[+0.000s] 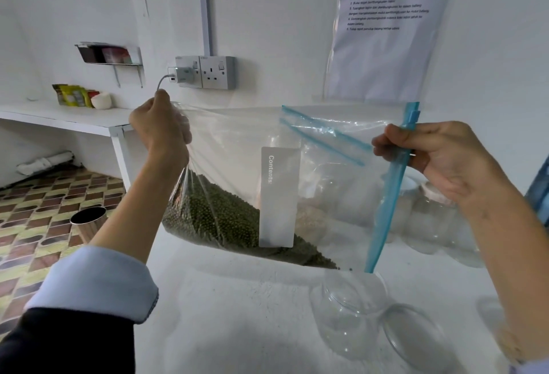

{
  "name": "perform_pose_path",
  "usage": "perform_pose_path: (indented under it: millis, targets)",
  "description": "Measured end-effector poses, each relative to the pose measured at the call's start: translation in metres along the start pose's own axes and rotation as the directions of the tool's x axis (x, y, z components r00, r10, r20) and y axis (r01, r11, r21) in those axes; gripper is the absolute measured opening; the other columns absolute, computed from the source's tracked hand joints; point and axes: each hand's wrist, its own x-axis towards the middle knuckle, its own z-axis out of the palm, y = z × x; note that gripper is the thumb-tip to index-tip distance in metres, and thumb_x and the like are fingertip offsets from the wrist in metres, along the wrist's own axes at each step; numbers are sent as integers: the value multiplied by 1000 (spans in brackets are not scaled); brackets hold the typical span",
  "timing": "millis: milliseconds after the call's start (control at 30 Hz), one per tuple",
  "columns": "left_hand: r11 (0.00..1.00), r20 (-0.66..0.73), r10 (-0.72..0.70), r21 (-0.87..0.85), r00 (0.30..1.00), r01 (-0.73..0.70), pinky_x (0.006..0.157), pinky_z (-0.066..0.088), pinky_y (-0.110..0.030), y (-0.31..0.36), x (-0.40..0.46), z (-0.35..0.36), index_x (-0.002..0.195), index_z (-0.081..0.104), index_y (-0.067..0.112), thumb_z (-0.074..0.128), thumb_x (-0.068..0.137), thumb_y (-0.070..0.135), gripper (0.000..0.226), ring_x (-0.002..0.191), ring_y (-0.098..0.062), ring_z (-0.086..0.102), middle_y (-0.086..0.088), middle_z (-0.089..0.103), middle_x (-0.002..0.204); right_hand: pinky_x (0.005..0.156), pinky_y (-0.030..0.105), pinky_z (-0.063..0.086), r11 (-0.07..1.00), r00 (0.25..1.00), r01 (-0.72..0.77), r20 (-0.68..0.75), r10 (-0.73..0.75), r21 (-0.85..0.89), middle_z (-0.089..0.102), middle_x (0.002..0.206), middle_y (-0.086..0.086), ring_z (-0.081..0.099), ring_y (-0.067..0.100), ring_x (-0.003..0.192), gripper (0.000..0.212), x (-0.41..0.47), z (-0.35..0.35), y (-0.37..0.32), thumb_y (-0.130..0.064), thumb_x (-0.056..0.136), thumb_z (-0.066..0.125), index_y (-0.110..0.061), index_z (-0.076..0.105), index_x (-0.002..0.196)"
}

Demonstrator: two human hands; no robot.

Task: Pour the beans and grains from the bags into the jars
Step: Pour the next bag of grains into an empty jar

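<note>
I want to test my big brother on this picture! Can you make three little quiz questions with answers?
1. True or false: the clear glass jar under the clear plastic zip bag already holds the small green beans.
2. Which hand pinches the bag's blue zip strip?
3. The white label on the bag reads: A) Contents B) Sugar C) Rice

Key: 1 false, the jar looks empty. 2 the right hand; the left hand grips the opposite corner. 3 A.
</note>
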Motion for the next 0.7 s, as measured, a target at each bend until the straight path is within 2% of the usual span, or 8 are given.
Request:
perform_pose_path:
  millis: [167,267,367,433,500,567,600,700]
  targets:
    - [999,61,40,-6,997,-40,38,15,-17,3,-8,0,26,34,19,40,86,3,62,29,-13,24,6,29,30,70,21,55,994,996,48,-69,-55,-99,74,76,5,71,19,72,28,-8,-2,11,-43,47,76,-19,78,63]
    - [999,56,40,-19,998,-39,39,14,-20,6,-10,0,25,33,19,40,85,4,63,28,-15,23,4,28,29,73,22,56,990,999,43,19,-41,-137,75,81,7,72,21,78,38,-11,-8,9,-50,44,80,-19,78,67]
    - [998,41,53,-32,998,-52,39,12,-23,8,-11,0,28,32,20,41,84,4,60,28,-17,23,2,28,29,77,21,56,978,999,30,47,-21,-208,75,83,7,72,20,81,25,-16,-11,3,-36,59,76,-12,77,70]
    - [997,41,66,-36,997,-65,38,12,-23,9,-11,0,27,32,20,41,84,3,60,27,-17,23,2,27,28,79,16,55,949,998,61,-11,-68,-308,74,79,2,71,14,79,11,-18,-8,4,-21,76,70,-10,74,77]
    - [997,43,73,-26,996,-72,37,13,-22,9,-13,0,26,33,19,41,84,2,61,27,-17,23,2,28,28,76,11,53,932,993,69,-61,-97,-355,73,78,-4,70,10,75,11,-19,-5,6,-15,83,67,-6,73,82]
    - [997,44,74,-30,996,-73,37,13,-22,9,-14,-1,24,33,18,41,84,2,62,27,-17,23,3,28,27,74,12,53,940,990,52,-104,-92,-338,74,75,-5,70,9,74,12,-20,-4,9,-16,81,69,-5,74,81]
    - [997,48,75,-36,996,-73,37,12,-22,9,-15,-2,24,34,18,41,84,2,62,27,-17,22,2,27,27,76,16,54,955,990,34,-124,-73,-294,74,74,-2,70,11,76,12,-21,-4,9,-18,78,71,-7,75,77]
    - [995,49,80,-57,996,-78,37,13,-21,11,-16,-1,24,33,19,41,84,3,63,27,-18,22,1,27,26,75,29,57,999,986,-41,-162,35,-32,74,73,4,71,19,74,20,-25,0,12,-32,55,78,-14,77,64]
